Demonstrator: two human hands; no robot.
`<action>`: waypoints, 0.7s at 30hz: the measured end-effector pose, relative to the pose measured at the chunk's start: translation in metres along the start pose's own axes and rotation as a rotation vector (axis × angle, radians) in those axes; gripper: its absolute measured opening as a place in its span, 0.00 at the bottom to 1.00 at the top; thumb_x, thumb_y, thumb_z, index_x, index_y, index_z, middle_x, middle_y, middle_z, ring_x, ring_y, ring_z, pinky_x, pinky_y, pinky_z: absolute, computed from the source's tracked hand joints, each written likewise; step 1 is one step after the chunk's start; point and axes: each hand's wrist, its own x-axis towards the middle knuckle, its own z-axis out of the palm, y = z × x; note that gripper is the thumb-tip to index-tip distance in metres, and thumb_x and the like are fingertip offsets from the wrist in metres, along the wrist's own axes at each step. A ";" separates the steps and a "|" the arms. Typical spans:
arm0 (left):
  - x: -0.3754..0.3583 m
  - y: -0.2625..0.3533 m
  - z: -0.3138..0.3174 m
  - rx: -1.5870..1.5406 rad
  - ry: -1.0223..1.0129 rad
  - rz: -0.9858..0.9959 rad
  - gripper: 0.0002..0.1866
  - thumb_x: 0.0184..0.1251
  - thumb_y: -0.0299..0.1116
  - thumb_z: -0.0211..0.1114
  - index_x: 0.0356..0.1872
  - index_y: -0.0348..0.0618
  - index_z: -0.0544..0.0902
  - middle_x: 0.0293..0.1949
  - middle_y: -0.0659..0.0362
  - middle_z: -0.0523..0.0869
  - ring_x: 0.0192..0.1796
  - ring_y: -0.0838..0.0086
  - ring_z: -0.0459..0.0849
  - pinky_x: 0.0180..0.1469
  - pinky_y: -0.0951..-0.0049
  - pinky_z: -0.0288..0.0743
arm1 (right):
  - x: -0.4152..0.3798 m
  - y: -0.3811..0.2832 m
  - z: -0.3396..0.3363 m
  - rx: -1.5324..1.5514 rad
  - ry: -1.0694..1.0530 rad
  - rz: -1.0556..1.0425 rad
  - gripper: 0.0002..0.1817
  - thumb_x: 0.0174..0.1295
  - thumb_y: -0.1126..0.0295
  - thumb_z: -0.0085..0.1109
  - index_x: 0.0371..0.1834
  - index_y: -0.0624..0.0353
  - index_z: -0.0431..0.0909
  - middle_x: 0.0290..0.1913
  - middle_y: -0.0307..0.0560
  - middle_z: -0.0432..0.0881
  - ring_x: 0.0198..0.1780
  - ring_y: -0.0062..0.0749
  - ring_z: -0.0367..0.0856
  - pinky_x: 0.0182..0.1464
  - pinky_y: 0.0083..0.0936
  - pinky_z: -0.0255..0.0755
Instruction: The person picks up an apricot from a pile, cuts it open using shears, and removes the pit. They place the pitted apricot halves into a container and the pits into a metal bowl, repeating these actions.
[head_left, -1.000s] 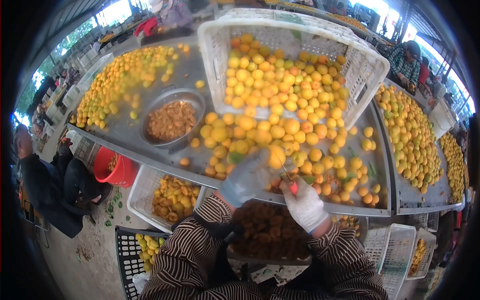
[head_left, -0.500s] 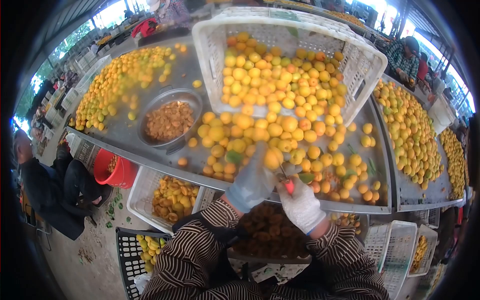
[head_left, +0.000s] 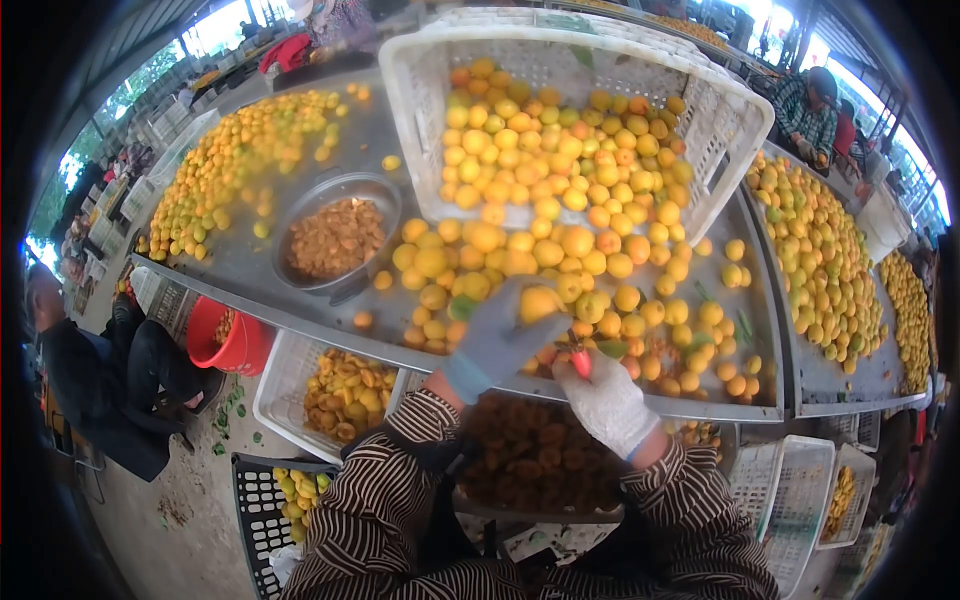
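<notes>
My left hand [head_left: 490, 342], in a grey glove, is closed around a yellow-orange apricot [head_left: 538, 304] over the front of the metal table [head_left: 240, 268]. To its right, my right hand [head_left: 610, 408], in a white glove, grips a small knife with a red handle [head_left: 580, 361]; its blade is hard to make out. Loose apricots [head_left: 577, 242] lie just beyond both hands, spilling from a tipped white crate [head_left: 410, 110]. A metal bowl [head_left: 390, 205] to the left holds brown pits [head_left: 337, 238].
Under the table's front edge stand a white crate of apricot halves [head_left: 345, 395], a container of dark brown pieces [head_left: 540, 460] and a black crate [head_left: 255, 510]. A red bucket [head_left: 245, 350] is beside a seated person [head_left: 100, 390]. More apricots [head_left: 825, 260] cover the right-hand table.
My left hand has shifted slightly left and up, away from the knife, with an apricot in its fingers. My right hand stays close to the same spot, still holding the knife.
</notes>
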 end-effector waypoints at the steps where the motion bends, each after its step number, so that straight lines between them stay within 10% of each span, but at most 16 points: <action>1: -0.001 -0.002 0.002 0.042 0.028 -0.048 0.24 0.74 0.45 0.63 0.59 0.37 0.74 0.52 0.60 0.79 0.53 0.80 0.78 0.54 0.76 0.76 | 0.001 0.006 0.004 0.001 0.000 0.002 0.17 0.67 0.58 0.59 0.40 0.64 0.78 0.34 0.64 0.83 0.42 0.62 0.81 0.43 0.45 0.75; 5: -0.002 -0.003 0.017 -0.146 0.037 -0.188 0.27 0.77 0.51 0.56 0.60 0.36 0.72 0.53 0.56 0.79 0.55 0.73 0.80 0.60 0.70 0.75 | 0.000 0.004 0.014 0.064 0.068 -0.017 0.16 0.67 0.59 0.59 0.40 0.64 0.78 0.33 0.65 0.82 0.42 0.63 0.81 0.43 0.46 0.75; 7: 0.001 0.005 0.027 -0.916 0.088 -0.363 0.33 0.79 0.58 0.45 0.64 0.34 0.68 0.56 0.51 0.78 0.59 0.64 0.80 0.65 0.62 0.73 | -0.002 -0.001 0.015 0.007 0.100 -0.016 0.16 0.67 0.59 0.59 0.39 0.65 0.78 0.33 0.65 0.82 0.41 0.63 0.81 0.43 0.47 0.75; 16: 0.000 -0.005 0.022 -0.767 -0.118 -0.435 0.39 0.80 0.61 0.27 0.67 0.30 0.63 0.59 0.43 0.79 0.65 0.58 0.76 0.68 0.57 0.70 | -0.001 0.009 0.021 -0.110 0.135 0.000 0.16 0.67 0.60 0.58 0.40 0.65 0.76 0.33 0.66 0.82 0.40 0.64 0.81 0.40 0.50 0.75; 21: -0.005 0.008 0.028 -0.595 -0.090 -0.343 0.29 0.84 0.47 0.35 0.67 0.29 0.62 0.59 0.41 0.79 0.66 0.59 0.75 0.70 0.60 0.68 | -0.002 0.000 0.019 -0.078 0.151 0.013 0.16 0.67 0.59 0.58 0.40 0.65 0.77 0.32 0.67 0.82 0.39 0.64 0.82 0.40 0.50 0.76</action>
